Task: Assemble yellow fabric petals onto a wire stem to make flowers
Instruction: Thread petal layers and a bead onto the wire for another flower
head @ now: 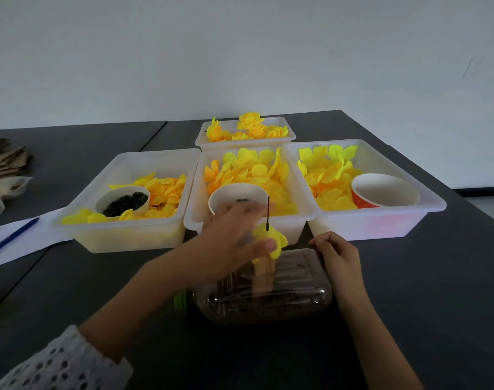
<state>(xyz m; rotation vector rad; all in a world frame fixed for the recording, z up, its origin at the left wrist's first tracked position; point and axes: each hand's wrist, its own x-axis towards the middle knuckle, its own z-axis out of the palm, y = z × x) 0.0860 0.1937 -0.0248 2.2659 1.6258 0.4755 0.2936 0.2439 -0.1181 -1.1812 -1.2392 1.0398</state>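
The left hand [234,235] is reaching forward over the near rim of the middle tray [305,218], fingers spread and blurred, thumb lying against a yellow flower [272,239] below the stem [268,213]; whether it is gripping the petals cannot be told. The thin dark stem is standing upright out of the flower, just in front of the tray wall. The right hand [337,256] is curling loosely, resting on the far right end of a clear bottle [268,294] lying on its side on the dark table [409,291]; it is holding nothing visible. A white cup [236,197] is sitting in the middle tray among loose petals [254,170]. The left tray [127,235] is holding petals and a cup of dark pieces [125,204]. The right tray [381,220] is holding petals and a tilted orange cup [383,191]. Finished flowers [248,128] are filling the far tray [243,143]. A blue pen [12,237] is lying on paper [23,240] at left.
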